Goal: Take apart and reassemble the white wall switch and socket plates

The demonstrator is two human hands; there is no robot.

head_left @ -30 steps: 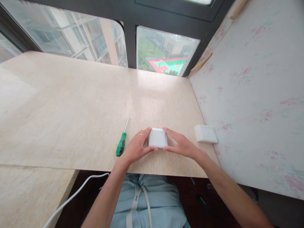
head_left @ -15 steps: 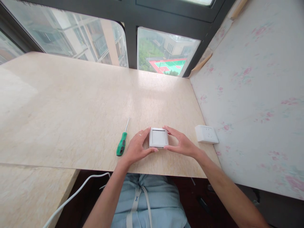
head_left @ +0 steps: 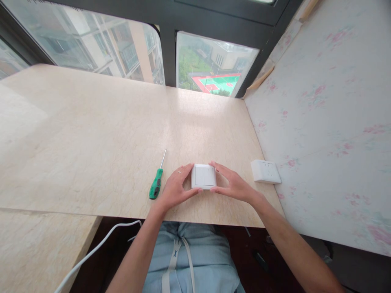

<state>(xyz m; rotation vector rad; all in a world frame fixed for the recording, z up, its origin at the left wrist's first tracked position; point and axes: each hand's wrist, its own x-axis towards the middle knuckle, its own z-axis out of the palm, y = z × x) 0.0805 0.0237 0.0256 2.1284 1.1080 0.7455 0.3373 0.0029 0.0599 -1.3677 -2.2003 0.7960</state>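
Observation:
A white square wall switch (head_left: 203, 176) with two rocker panels lies face up near the front edge of the marble table (head_left: 91, 134). My left hand (head_left: 174, 188) grips its left side, thumb at the near edge and fingers at the far edge. My right hand (head_left: 233, 185) grips its right side the same way. A ring shows on a finger of my left hand.
A green-handled screwdriver (head_left: 157, 181) lies just left of my left hand, tip pointing away. A white wall socket (head_left: 265, 171) sits to the right, against the floral wall. A white cable (head_left: 94, 248) hangs below the table edge. Windows stand behind the table.
Both hands stay closed on the switch; the switch now lies a little flatter and squarer to me. Nothing else moved.

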